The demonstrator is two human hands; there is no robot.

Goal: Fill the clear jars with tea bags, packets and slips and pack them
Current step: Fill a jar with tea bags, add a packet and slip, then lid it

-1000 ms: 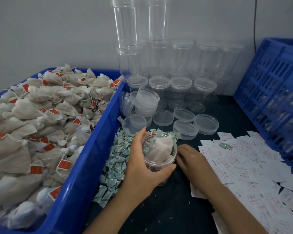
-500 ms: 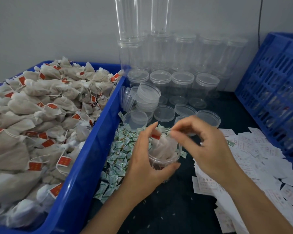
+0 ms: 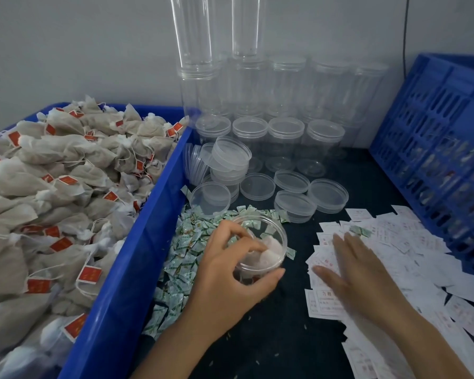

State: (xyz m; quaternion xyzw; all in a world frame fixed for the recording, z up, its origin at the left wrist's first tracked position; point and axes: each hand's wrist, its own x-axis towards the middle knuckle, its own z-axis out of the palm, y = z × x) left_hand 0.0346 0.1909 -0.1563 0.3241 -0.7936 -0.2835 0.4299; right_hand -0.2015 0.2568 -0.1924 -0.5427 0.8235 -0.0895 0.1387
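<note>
I have 1 view, head-worn, facing forward and down across the table (image 3: 271, 346). The left hand (image 3: 230, 272) and right hand (image 3: 359, 272) sit close below.

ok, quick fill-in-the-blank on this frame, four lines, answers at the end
The left hand grips a clear jar that has no ____ on it.
The right hand lies flat on the white paper ____.
The tea bags fill a bin coloured ____.
The tags on the tea bags are ____.
Missing: lid; slips; blue; red.
</note>
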